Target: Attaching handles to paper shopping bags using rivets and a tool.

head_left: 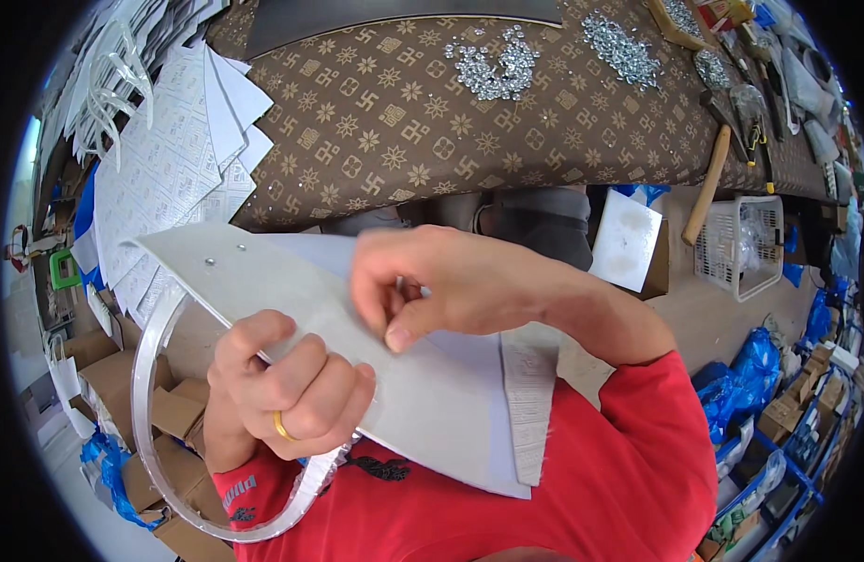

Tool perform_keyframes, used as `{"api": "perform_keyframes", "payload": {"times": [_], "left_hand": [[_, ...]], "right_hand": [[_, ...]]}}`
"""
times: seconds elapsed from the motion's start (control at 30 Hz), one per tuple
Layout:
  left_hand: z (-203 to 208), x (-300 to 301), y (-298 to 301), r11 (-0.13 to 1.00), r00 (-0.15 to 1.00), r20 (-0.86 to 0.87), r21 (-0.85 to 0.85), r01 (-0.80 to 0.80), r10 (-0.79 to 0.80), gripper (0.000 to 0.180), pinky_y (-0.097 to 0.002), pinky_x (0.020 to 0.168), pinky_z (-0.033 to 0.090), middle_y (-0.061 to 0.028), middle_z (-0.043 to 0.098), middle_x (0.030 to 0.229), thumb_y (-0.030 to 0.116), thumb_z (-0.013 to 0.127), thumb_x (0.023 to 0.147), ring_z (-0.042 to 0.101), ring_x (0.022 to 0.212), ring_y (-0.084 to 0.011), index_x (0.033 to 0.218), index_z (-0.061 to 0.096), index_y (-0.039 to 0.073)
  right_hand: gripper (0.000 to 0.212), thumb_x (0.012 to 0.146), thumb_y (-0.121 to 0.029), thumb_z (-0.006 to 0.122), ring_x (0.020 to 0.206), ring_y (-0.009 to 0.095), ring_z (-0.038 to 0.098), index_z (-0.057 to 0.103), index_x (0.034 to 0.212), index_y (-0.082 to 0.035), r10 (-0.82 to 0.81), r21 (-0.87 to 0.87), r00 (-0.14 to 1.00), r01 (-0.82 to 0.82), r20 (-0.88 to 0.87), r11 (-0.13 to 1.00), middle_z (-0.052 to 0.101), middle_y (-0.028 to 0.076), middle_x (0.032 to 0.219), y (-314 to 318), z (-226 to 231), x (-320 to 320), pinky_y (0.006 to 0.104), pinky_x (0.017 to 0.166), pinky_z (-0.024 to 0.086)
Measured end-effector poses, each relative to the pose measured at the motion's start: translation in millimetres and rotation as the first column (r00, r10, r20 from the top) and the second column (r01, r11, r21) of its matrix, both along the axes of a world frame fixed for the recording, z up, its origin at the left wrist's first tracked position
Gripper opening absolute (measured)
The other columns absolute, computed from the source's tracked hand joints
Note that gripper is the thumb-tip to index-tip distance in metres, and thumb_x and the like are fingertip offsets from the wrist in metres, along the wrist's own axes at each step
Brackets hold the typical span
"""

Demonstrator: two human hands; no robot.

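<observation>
Brown patterned cloth (357,140) is lying beyond my left hand (296,384) gripping a pale panel (441,398); my right hand (404,286) is curling, grasp unclear.

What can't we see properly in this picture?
In the head view:
Right grip: fingers blurred; they hide anything pinched.
Panel: its underside faces away.
Clear hoop: any part beneath the panel is hidden.
Dark board: cut off by the top edge.
Silver bits: too small to tell each shape.
</observation>
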State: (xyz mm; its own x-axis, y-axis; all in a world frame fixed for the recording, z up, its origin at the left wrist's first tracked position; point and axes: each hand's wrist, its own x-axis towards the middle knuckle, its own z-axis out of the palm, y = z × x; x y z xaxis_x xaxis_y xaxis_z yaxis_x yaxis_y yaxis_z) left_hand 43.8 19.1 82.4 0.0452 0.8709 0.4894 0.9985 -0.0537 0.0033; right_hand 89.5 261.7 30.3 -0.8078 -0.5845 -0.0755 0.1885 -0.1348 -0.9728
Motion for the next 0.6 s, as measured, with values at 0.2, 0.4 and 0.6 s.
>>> {"api": "perform_keyframes", "payload": {"times": [0.2, 0.4, 0.6], "left_hand": [[24.8, 2.8, 6.0, 0.994, 1.000, -0.019, -0.108, -0.005, 0.003, 0.022, -0.0366, 0.071, 0.048, -0.0001, 0.060, 0.098, 0.014, 0.073, 0.069, 0.062, 0.086, -0.0165, 0.090, 0.067, 0.013], [68.2, -39.4, -25.6, 0.978, 0.927, 0.320, -0.142, -0.156, 0.194, 0.020, -0.0366, 0.065, 0.050, -0.0066, 0.066, 0.092, 0.014, 0.073, 0.072, 0.066, 0.076, -0.0218, 0.090, 0.068, 0.009], [124.9, -122.4, -128.1, 0.638, 0.585, 0.279, -0.166, -0.752, 0.762, 0.038, -0.0326, 0.086, 0.055, -0.0194, 0.071, 0.122, 0.027, 0.070, 0.097, 0.069, 0.103, -0.0231, 0.126, 0.072, 0.002]], "right_hand": [[0.020, 0.087, -0.006, 0.075, 0.082, 0.013, 0.057, 0.068, 0.106, -0.006, 0.063, 0.076, 0.997, -0.060, -0.050, 0.995, 0.062, 0.004, 0.091, 2.8, 4.2, -4.9, 0.0305, 0.075, 0.049], [0.019, 0.088, -0.007, 0.075, 0.085, 0.011, 0.061, 0.071, 0.107, -0.002, -0.542, 0.531, 0.701, 0.709, -0.462, 0.464, 0.068, 0.001, 0.094, 125.9, -7.1, -40.3, 0.0269, 0.079, 0.050], [0.021, 0.087, -0.006, 0.074, 0.085, 0.017, 0.062, 0.069, 0.107, -0.002, -0.358, 0.499, 0.624, 0.777, -0.695, 0.384, 0.065, 0.008, 0.090, 166.1, -48.6, -63.9, 0.0302, 0.078, 0.050]]}}
